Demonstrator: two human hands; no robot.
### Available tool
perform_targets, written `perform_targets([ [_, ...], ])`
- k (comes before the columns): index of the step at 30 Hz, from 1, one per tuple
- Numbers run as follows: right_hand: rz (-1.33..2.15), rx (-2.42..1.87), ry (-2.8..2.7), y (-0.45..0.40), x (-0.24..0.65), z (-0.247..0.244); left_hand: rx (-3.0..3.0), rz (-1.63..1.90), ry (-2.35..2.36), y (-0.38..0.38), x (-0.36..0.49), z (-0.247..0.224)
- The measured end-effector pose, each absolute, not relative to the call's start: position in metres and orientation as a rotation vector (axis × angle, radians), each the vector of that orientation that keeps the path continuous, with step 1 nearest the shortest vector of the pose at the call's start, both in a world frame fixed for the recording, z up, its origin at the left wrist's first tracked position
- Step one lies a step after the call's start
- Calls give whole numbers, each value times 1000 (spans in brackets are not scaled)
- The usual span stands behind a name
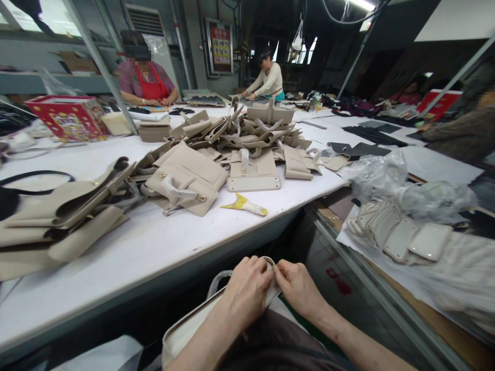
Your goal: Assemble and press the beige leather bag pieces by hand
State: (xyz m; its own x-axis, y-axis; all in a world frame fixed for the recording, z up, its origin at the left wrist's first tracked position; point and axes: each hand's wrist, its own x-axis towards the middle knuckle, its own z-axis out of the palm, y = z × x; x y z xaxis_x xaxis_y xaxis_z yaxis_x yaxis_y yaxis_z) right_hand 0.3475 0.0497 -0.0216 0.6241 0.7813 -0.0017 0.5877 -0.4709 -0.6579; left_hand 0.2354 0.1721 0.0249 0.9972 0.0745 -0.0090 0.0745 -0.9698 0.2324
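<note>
A light beige handbag (193,315) rests on my lap, with a plastic-wrapped handle (217,282) sticking up on its far side. My left hand (251,286) is closed on the bag's far end, fingers curled over its edge. Close beside it, my right hand (296,286) pinches the same edge between thumb and fingers. My forearms and hands cover much of the bag. Just beyond the hands, a yellow-and-white scraper-like tool (244,204) lies near the front of the white table (162,247).
Beige bag pieces (189,175) are heaped across the table, and more (69,216) lie at left. Pale oval-cornered panels (398,232) and clear plastic (381,172) cover the right-hand bench. A red box (67,118) stands at far left. Several people work around the table.
</note>
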Motion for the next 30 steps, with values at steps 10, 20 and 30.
perform_targets([
  [10, 368, -2317, -1048, 49, 333, -23, 2753, 8, 190, 195, 252, 28],
  [20, 410, -2278, -1027, 48, 332, -25, 2503, -176, 89, 233, 279, 13],
  [30, 311, -2190, -1199, 44, 335, -22, 2426, -158, 33, 238, 284, 3],
])
